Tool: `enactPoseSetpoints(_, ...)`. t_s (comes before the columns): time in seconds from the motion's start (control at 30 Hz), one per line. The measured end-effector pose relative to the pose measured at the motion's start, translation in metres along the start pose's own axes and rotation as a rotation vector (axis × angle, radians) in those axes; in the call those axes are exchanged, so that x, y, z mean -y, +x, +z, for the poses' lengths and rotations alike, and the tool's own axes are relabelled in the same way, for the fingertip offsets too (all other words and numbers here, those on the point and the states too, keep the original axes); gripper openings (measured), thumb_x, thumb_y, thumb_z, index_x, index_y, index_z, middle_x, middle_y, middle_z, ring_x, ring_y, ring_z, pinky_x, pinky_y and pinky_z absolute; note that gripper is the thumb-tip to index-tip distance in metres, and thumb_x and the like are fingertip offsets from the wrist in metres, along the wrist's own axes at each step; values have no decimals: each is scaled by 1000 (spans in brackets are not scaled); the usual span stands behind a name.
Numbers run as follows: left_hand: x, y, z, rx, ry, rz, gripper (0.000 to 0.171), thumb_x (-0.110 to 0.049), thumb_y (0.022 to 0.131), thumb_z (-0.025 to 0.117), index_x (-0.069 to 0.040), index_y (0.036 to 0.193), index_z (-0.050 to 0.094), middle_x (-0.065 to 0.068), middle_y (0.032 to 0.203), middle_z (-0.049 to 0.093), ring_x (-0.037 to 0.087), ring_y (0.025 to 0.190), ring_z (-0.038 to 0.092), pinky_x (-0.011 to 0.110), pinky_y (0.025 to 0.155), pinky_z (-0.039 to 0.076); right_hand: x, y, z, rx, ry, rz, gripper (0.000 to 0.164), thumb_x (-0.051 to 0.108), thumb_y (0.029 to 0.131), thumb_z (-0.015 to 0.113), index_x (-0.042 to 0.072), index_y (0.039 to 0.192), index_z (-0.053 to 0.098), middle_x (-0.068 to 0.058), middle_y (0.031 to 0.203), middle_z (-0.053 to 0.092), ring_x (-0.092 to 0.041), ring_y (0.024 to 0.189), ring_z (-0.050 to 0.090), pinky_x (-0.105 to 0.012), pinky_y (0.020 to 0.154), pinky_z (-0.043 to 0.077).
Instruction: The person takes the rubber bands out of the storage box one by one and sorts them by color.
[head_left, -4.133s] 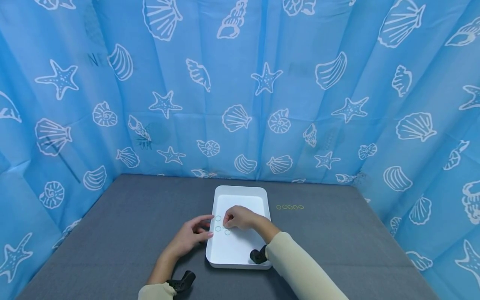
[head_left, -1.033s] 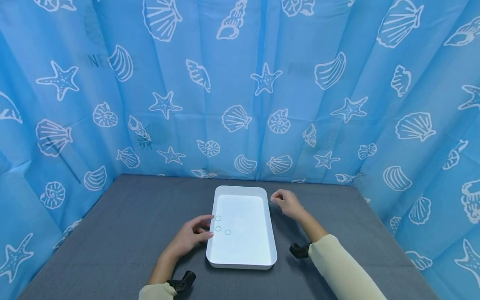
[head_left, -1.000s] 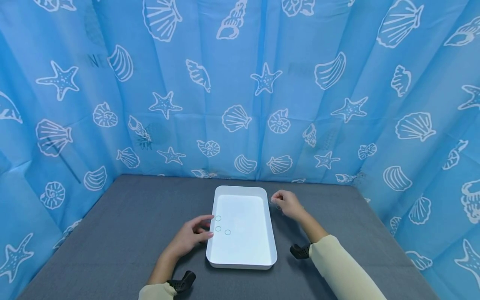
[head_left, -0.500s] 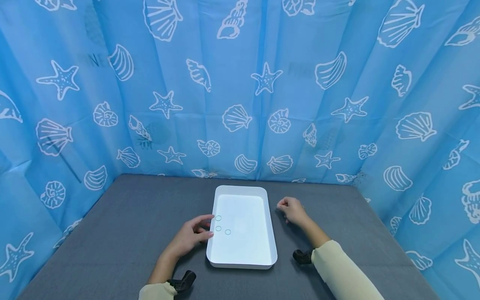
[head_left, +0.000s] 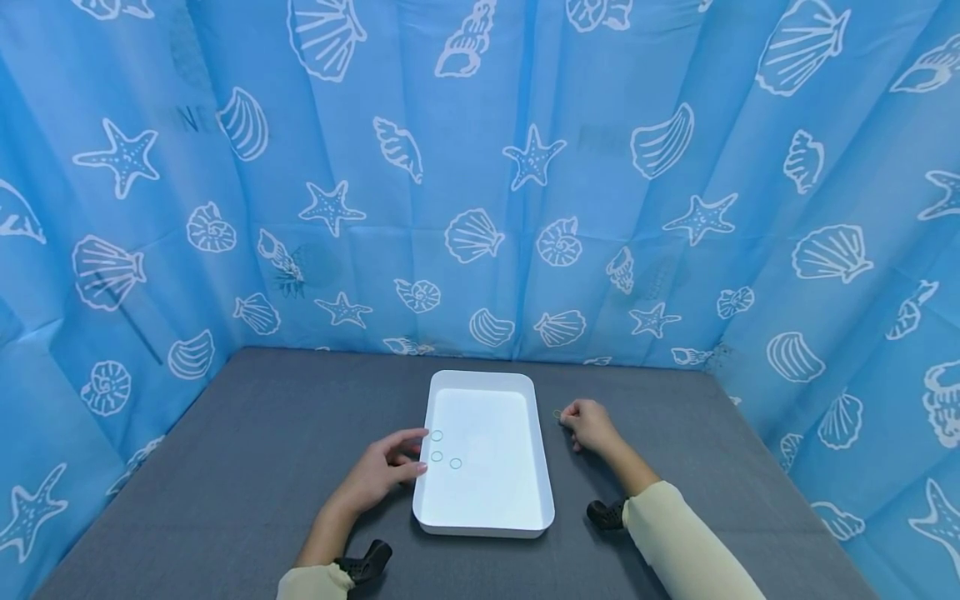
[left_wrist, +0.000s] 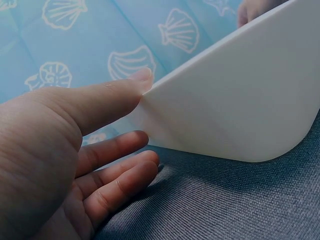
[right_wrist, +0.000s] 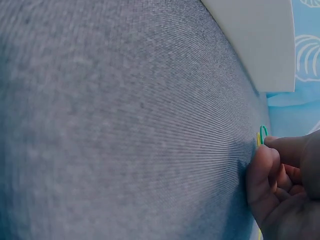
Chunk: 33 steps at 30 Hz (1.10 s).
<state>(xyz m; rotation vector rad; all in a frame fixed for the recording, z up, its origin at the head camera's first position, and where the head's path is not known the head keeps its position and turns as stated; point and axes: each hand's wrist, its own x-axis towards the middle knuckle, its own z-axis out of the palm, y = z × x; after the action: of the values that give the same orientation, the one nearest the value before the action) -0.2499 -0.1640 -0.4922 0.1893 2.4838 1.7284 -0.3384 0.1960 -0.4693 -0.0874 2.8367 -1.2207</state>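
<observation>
A white tray (head_left: 484, 521) lies on the table with three thin green rubber bands in its left half, one of them a green rubber band (head_left: 456, 463). My left hand (head_left: 381, 475) rests at the tray's left wall. In the left wrist view its thumb (left_wrist: 107, 102) touches the rim, while the other fingers hang relaxed. Right of the tray, my right hand (head_left: 592, 427) pinches a green rubber band (right_wrist: 263, 132) between thumb and forefinger, low over the table. Just beside it shows a yellow rubber band (right_wrist: 258, 140); the hand hides most of the yellow row.
A grey cloth (head_left: 300, 417) covers the table. Behind and on both sides hangs a blue curtain (head_left: 480, 167) with white shell prints. Black wrist mounts (head_left: 365, 563) sit on both wrists.
Seconds ago my right hand was in the tray among the green bands. It has left with one, moving right to the yellow row, and has just dipped toward the table. The left hand stays.
</observation>
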Motion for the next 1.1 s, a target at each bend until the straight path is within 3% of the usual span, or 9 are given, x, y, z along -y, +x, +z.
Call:
enactPoseSetpoints(0.5, -1, 1, -2, 18, -10, 19, 51, -23, 87, 74, -18, 135, 57, 10, 119, 59, 21, 89, 59, 35, 73, 46, -1, 3, 2, -31, -49, 4, 12, 3, 95, 59, -1, 85, 65, -8, 65, 56, -15, 46, 53, -30, 46, 47)
enactPoseSetpoints(0.83, 0, 0, -3, 21, -24, 22, 52, -24, 87, 74, -17, 136, 57, 11, 120, 59, 21, 89, 59, 36, 72, 46, -3, 4, 4, -55, -26, 34, 12, 5, 94, 61, -1, 84, 65, -8, 65, 55, -15, 47, 53, -30, 46, 47)
enactPoseSetpoints(1.1, 0, 0, -3, 21, -27, 23, 52, -24, 87, 74, -18, 136, 57, 10, 120, 59, 21, 90, 59, 36, 72, 46, -2, 2, 4, -89, 59, 58, 9, 4, 93, 62, -2, 88, 65, -8, 68, 57, -16, 49, 52, -31, 47, 48)
